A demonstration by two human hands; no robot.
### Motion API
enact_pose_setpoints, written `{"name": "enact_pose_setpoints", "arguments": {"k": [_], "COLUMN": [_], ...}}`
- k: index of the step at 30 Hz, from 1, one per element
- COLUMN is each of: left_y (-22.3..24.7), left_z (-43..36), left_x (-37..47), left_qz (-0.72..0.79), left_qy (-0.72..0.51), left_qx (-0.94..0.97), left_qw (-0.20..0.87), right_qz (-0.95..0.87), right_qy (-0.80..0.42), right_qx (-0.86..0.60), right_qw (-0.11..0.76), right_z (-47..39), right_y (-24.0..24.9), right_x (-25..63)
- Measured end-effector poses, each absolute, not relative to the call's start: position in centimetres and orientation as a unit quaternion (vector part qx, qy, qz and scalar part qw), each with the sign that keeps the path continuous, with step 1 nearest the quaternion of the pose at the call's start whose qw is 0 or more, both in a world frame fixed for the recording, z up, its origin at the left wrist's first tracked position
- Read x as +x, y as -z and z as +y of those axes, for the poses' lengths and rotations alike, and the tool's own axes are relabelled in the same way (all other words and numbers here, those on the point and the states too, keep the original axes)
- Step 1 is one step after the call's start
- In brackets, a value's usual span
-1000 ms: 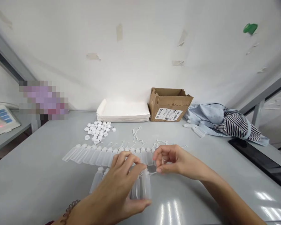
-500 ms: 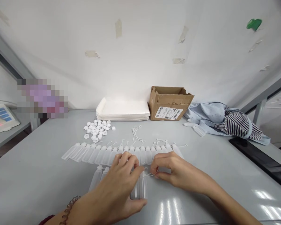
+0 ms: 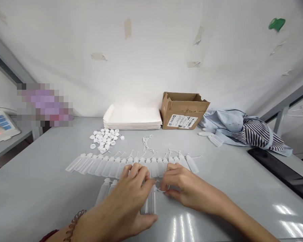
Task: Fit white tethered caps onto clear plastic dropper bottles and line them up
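Observation:
A row of clear plastic tubes (image 3: 111,167) with white tips and thin strings lies across the middle of the table. Nearer me is a second group of tubes (image 3: 103,192), partly hidden by my left hand (image 3: 128,198). That hand arches over the group, its thumb low beside the rightmost clear tubes (image 3: 152,203) and its fingers curled at their top ends. My right hand (image 3: 183,185) pinches a thin white string (image 3: 162,191) just right of those top ends. White caps (image 3: 106,138) lie in a loose pile behind the row.
Stacked white envelopes (image 3: 133,118) and an open cardboard box (image 3: 184,112) stand against the wall. Blue cloth (image 3: 219,122), a striped cloth (image 3: 259,132) and a long black object (image 3: 280,174) lie at the right. A loose white string (image 3: 147,144) lies behind the row.
My right hand has shifted slightly left, closer to the top ends of the near tubes, still with the string. My left hand has hardly moved.

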State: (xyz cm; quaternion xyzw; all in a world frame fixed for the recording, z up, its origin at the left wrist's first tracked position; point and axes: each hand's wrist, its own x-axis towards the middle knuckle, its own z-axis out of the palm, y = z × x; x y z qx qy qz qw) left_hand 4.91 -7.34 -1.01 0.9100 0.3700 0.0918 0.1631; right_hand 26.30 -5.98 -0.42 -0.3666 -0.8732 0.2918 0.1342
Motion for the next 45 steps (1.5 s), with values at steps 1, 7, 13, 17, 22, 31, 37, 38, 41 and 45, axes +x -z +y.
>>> {"name": "enact_pose_setpoints", "arguments": {"k": [1, 7, 13, 17, 22, 31, 37, 38, 41, 45], "left_y": [0.9, 0.7, 1.2, 1.4, 1.8, 1.5, 1.7, 1.7, 1.6, 0.6], "left_z": [-7.3, -7.4, -7.4, -7.4, -7.5, -7.5, -7.7, -7.9, -8.4, -7.7], "left_x": [4.9, 4.8, 4.7, 4.8, 4.8, 4.7, 4.7, 4.7, 4.7, 4.1], "left_qz": [0.370, 0.367, 0.371, 0.376, 0.375, 0.379, 0.380, 0.380, 0.383, 0.411], "left_qy": [-0.088, -0.079, -0.088, -0.089, -0.100, -0.091, -0.099, -0.101, -0.124, -0.178], "left_qx": [0.910, 0.913, 0.912, 0.910, 0.910, 0.909, 0.911, 0.911, 0.908, 0.888], "left_qw": [0.166, 0.158, 0.148, 0.148, 0.148, 0.146, 0.128, 0.123, 0.112, 0.106], "right_qz": [-0.874, -0.880, -0.888, -0.896, -0.898, -0.893, -0.880, -0.873, -0.843, -0.781], "right_qy": [-0.290, -0.270, -0.255, -0.235, -0.223, -0.242, -0.277, -0.282, -0.271, -0.154], "right_qx": [-0.367, -0.375, -0.365, -0.356, -0.354, -0.355, -0.355, -0.361, -0.410, -0.544], "right_qw": [0.130, 0.108, 0.114, 0.125, 0.136, 0.132, 0.153, 0.165, 0.217, 0.267], "right_z": [-6.0, -5.9, -6.1, -6.2, -6.3, -6.1, -5.6, -5.2, -3.8, -1.2], "right_y": [0.5, 0.6, 0.7, 1.0, 1.3, 1.0, 0.1, -0.2, -0.9, -1.0], "right_x": [26.3, 26.1, 25.9, 25.4, 25.2, 25.3, 26.1, 26.5, 28.5, 33.1]}}
